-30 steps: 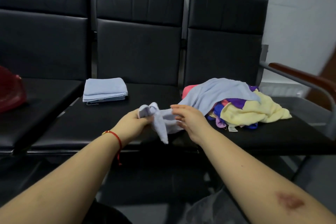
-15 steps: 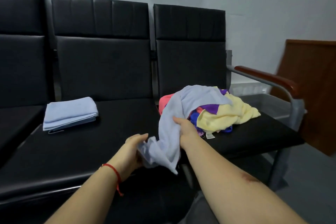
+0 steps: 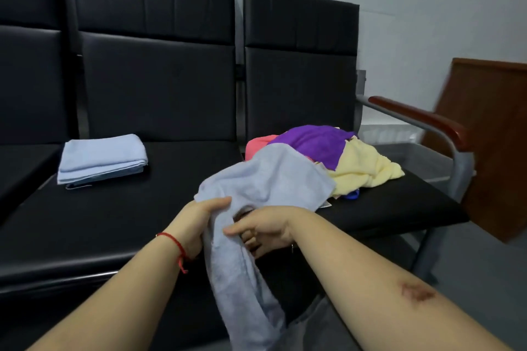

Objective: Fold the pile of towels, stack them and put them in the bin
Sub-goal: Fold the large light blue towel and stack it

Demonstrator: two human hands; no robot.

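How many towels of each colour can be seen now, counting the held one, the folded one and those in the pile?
Light blue-grey: 2, the held towel gripped by the left hand and right hand, and the folded towel
Purple towel: 1
Yellow towel: 1
Pink towel: 1
Dark blue towel: 1, mostly hidden
Total: 6 visible

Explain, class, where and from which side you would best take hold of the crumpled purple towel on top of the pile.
Probably pinch the crumpled purple towel at its near edge, where it droops over the yellow towel, coming from above and the front. It lies topmost on the pile, so that edge looks free to lift. Both hands are occupied by a pale blue towel.
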